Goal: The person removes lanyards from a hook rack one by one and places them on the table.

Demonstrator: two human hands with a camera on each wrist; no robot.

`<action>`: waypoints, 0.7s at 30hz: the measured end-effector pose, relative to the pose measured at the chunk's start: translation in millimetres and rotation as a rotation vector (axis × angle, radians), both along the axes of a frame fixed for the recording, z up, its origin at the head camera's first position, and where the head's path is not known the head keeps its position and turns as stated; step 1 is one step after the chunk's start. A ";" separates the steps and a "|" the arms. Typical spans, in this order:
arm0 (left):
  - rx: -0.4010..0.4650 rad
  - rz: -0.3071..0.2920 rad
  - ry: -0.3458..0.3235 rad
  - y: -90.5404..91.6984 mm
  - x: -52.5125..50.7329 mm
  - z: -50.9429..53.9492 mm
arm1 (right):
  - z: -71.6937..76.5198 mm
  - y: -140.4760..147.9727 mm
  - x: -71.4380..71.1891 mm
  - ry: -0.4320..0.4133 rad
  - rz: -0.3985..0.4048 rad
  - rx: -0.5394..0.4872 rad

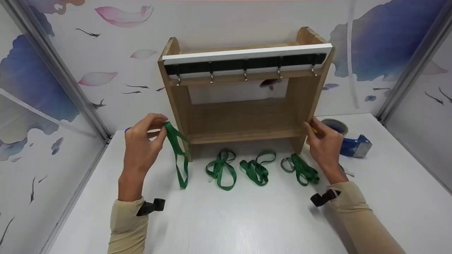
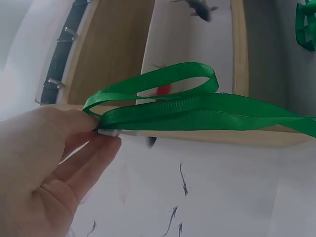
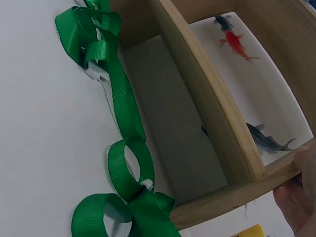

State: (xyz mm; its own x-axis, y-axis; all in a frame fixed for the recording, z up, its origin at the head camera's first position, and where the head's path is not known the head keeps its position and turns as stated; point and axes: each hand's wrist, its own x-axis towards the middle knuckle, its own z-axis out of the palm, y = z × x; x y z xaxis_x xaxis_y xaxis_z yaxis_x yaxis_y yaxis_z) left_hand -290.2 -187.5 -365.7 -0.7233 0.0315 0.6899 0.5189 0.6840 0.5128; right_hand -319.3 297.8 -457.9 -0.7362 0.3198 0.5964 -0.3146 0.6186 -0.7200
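Observation:
My left hand (image 1: 143, 143) pinches a folded green ribbon (image 1: 176, 148) between thumb and fingers, and its loops hang down beside the left side of a wooden shelf (image 1: 243, 135). The left wrist view shows the ribbon (image 2: 173, 113) trailing away from the fingertips, with a small white piece by them. At the shelf's right side panel my right hand (image 1: 326, 144) grips the edge, thumb toward the front. Below the shelf front lie three more ribbon bundles: one on the left (image 1: 220, 169), one in the middle (image 1: 259, 169) and one on the right (image 1: 302, 169).
Several metal hooks (image 1: 245, 74) hang along a black strip (image 1: 261, 64) across the shelf's upper front. Behind the right hand sit a roll of tape (image 1: 335, 125) and a blue tape dispenser (image 1: 355, 146). A patterned wall (image 1: 226, 21) stands behind the white table (image 1: 226, 225).

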 end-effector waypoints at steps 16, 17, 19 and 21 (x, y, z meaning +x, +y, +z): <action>0.129 0.083 0.268 12.5 -0.7 -6.7 | -1.4 0.0 1.1 -0.030 -0.004 -0.008; 0.089 0.063 0.212 10.7 -0.6 -8.5 | -1.4 -0.1 0.9 -0.031 -0.004 -0.009; 0.004 0.009 0.080 6.1 -0.4 -11.7 | -1.1 -0.3 0.9 -0.029 0.001 -0.015; -0.072 -0.057 -0.065 1.9 -0.8 -14.2 | -0.3 0.0 0.8 -0.026 0.000 -0.014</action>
